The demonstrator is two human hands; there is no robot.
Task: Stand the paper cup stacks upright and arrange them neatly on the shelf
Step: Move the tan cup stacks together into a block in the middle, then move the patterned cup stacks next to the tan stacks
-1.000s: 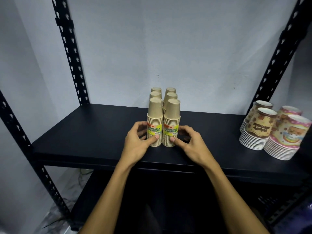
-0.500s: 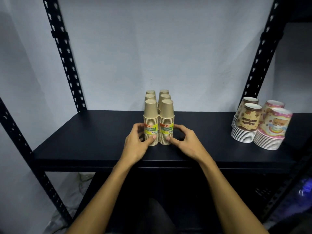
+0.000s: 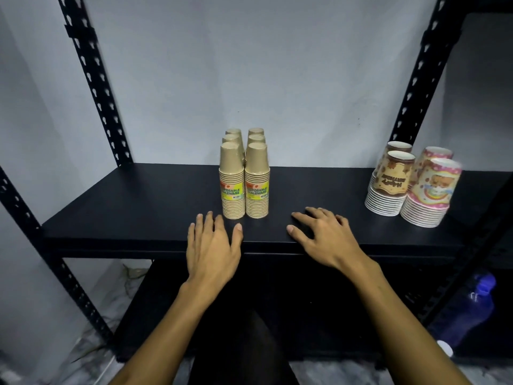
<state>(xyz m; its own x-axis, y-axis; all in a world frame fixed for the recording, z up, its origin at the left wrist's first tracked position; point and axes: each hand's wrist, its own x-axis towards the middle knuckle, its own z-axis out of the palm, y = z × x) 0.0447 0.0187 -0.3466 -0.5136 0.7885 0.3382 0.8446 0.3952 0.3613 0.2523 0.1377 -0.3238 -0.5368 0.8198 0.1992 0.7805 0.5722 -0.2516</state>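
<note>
Several brown paper cup stacks (image 3: 244, 179) stand upside down in two tidy rows at the middle of the black shelf (image 3: 138, 207); the front two carry yellow labels. My left hand (image 3: 212, 245) hovers open over the shelf's front edge, just in front and left of the stacks, touching none of them. My right hand (image 3: 323, 237) is open too, fingers spread, to the right of the stacks and apart from them.
Printed cup stacks stand at the shelf's right end: brown-patterned ones (image 3: 390, 182) and pink rainbow ones (image 3: 430, 190). Black perforated uprights (image 3: 94, 79) frame the shelf. A blue bottle (image 3: 466, 312) sits lower right. A grey wall is behind.
Both hands have let go of the front two brown stacks and drawn back toward the shelf's front edge, the right hand moving out to the right. The stacks stay upright.
</note>
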